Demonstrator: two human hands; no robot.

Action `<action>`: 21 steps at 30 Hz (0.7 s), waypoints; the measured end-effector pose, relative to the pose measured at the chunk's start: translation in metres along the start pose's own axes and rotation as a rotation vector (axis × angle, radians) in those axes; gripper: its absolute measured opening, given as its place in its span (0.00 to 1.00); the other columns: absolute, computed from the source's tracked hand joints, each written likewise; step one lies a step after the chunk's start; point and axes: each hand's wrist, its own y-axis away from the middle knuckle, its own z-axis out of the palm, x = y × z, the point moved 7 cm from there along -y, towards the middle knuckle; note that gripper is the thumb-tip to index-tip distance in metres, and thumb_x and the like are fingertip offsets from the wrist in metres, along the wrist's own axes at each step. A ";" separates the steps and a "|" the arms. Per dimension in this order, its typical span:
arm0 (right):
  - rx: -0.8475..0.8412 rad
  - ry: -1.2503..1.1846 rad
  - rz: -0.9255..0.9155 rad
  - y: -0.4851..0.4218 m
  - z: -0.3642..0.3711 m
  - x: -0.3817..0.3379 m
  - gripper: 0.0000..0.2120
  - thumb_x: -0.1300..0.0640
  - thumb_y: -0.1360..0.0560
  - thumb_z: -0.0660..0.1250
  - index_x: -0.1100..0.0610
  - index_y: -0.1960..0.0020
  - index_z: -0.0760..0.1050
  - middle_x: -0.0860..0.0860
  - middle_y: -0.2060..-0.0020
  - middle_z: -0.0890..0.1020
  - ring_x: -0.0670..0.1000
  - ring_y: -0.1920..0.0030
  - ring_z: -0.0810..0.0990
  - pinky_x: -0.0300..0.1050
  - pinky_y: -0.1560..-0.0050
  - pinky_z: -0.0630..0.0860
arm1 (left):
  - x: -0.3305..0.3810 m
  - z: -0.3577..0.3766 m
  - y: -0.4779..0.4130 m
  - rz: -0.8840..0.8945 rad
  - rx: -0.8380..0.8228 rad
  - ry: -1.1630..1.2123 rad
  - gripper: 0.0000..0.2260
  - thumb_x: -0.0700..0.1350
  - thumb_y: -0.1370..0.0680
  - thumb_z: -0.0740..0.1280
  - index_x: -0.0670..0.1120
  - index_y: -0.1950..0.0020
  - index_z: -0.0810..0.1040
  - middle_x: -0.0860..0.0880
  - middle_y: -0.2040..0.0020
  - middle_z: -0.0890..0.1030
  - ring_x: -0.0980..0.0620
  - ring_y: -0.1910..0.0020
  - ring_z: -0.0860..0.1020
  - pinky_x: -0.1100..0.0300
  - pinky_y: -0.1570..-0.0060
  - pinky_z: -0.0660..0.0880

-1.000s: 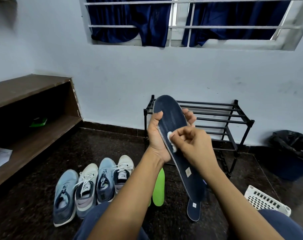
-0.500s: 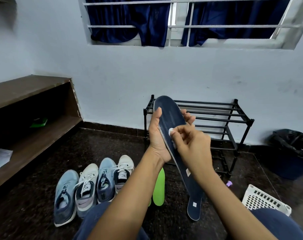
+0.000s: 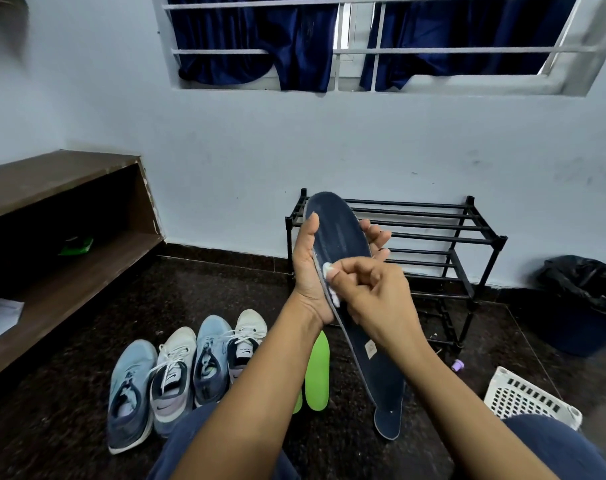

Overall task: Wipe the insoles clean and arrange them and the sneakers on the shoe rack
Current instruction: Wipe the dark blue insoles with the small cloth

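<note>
My left hand (image 3: 306, 271) grips a dark navy insole (image 3: 339, 233) upright in front of me, thumb on its left edge and fingers behind. My right hand (image 3: 371, 292) pinches a small white wipe (image 3: 329, 273) against the insole's left middle part. A second navy insole (image 3: 388, 420) lies on the floor below it, and green insoles (image 3: 318, 372) lie beside my left forearm. Several sneakers (image 3: 177, 372), blue and white, stand in a row on the floor at the left. The black metal shoe rack (image 3: 443, 244) stands against the wall behind my hands.
A brown wooden shelf unit (image 3: 62, 244) runs along the left wall. A white plastic basket (image 3: 523, 396) sits at the lower right, a small purple cap (image 3: 458, 365) near it, and a bin with a black bag (image 3: 585, 299) at the far right.
My right hand with the wipe has slid up and then slightly down along the insole. The left hand keeps the insole in nearly the same place.
</note>
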 end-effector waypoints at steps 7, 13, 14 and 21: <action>0.136 0.329 -0.074 -0.011 -0.014 0.000 0.06 0.52 0.26 0.69 0.52 0.59 0.79 0.47 0.74 0.79 0.44 0.72 0.77 0.39 0.65 0.74 | -0.005 0.002 0.000 0.009 0.008 0.037 0.30 0.59 0.40 0.78 0.38 0.49 0.80 0.41 0.50 0.80 0.43 0.44 0.79 0.50 0.36 0.72; 0.088 0.213 -0.082 0.000 -0.003 -0.005 0.04 0.56 0.26 0.70 0.55 0.59 0.80 0.47 0.72 0.80 0.42 0.74 0.76 0.34 0.69 0.72 | -0.001 0.001 0.000 0.013 0.008 0.001 0.31 0.61 0.39 0.76 0.38 0.48 0.79 0.42 0.49 0.80 0.44 0.43 0.79 0.49 0.34 0.70; -0.014 0.102 -0.022 0.000 0.004 -0.002 0.04 0.57 0.26 0.70 0.55 0.59 0.81 0.47 0.75 0.79 0.41 0.77 0.73 0.31 0.72 0.68 | 0.003 -0.001 0.000 0.028 0.017 0.015 0.32 0.61 0.39 0.76 0.38 0.47 0.79 0.42 0.48 0.80 0.43 0.42 0.79 0.49 0.33 0.70; 0.203 0.420 -0.107 -0.013 -0.020 -0.002 0.07 0.51 0.25 0.68 0.53 0.60 0.78 0.47 0.72 0.80 0.49 0.70 0.79 0.41 0.64 0.73 | -0.006 0.006 0.002 -0.005 -0.006 0.007 0.27 0.59 0.38 0.76 0.39 0.52 0.81 0.43 0.52 0.81 0.45 0.47 0.80 0.53 0.42 0.77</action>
